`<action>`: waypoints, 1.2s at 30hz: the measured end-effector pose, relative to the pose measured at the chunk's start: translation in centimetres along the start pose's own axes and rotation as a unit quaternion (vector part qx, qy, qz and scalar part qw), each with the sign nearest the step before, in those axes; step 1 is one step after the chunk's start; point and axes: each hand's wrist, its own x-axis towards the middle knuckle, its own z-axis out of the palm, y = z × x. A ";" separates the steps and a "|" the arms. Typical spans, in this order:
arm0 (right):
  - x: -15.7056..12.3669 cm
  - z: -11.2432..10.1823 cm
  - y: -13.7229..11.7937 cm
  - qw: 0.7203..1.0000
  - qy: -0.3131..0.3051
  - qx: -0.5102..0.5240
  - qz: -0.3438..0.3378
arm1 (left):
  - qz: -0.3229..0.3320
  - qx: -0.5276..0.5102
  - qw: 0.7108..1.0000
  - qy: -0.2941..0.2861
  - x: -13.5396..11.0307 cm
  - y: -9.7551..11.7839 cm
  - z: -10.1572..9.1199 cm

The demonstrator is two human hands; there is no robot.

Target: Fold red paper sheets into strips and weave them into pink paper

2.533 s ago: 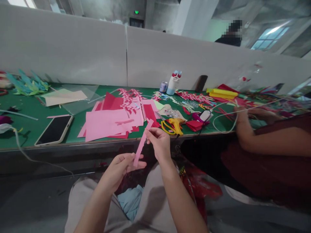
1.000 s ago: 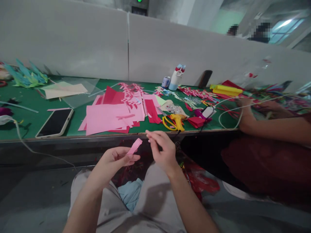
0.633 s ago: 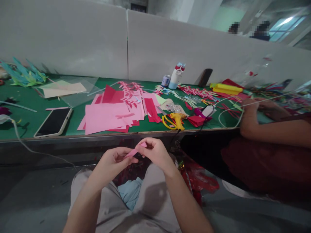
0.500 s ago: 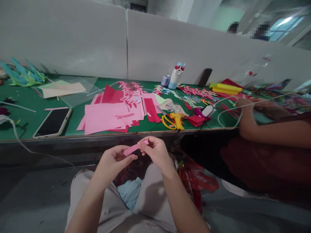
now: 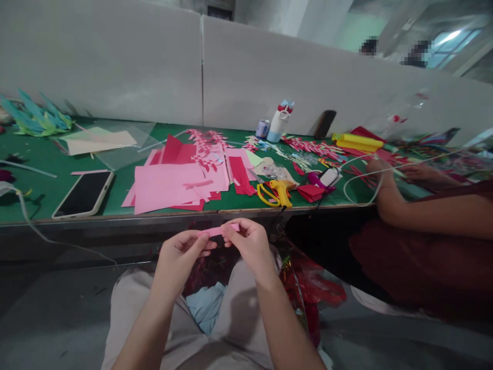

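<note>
Between my two hands a narrow pink paper strip (image 5: 215,232) is held nearly level above my lap, just in front of the table edge. My left hand (image 5: 184,253) pinches its left end between thumb and fingers. Near the other end, my right hand (image 5: 246,241) grips it, and a short pink tip shows above the fingers. Beyond my hands, pink paper sheets (image 5: 164,187) lie stacked on the table, with loose pink strips (image 5: 197,184) on top. A yellow glue gun (image 5: 282,192) lies to the right, beside yellow-handled scissors (image 5: 267,195).
The green table (image 5: 127,190) carries a phone (image 5: 84,194) at left. A can (image 5: 263,129) and a white-blue bottle (image 5: 280,121) stand near the grey partition (image 5: 146,67). At right, a co-worker's arm (image 5: 389,192) rests over the table behind a looped white cable (image 5: 348,192).
My left hand has shifted slightly up and its thumb now presses on the strip's left end. The strip has turned from slanted to nearly level. The right hand has barely moved.
</note>
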 end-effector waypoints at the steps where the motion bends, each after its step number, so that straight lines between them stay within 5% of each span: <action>1: 0.0 0.0 0.0 1.000 -0.004 0.002 0.002 | 0.001 -0.001 1.000 0.001 0.0 0.0 0.0; 36: -0.2 -0.5 -0.1 0.998 -0.054 -0.004 0.015 | 0.001 0.023 1.000 0.021 -0.1 0.3 -0.7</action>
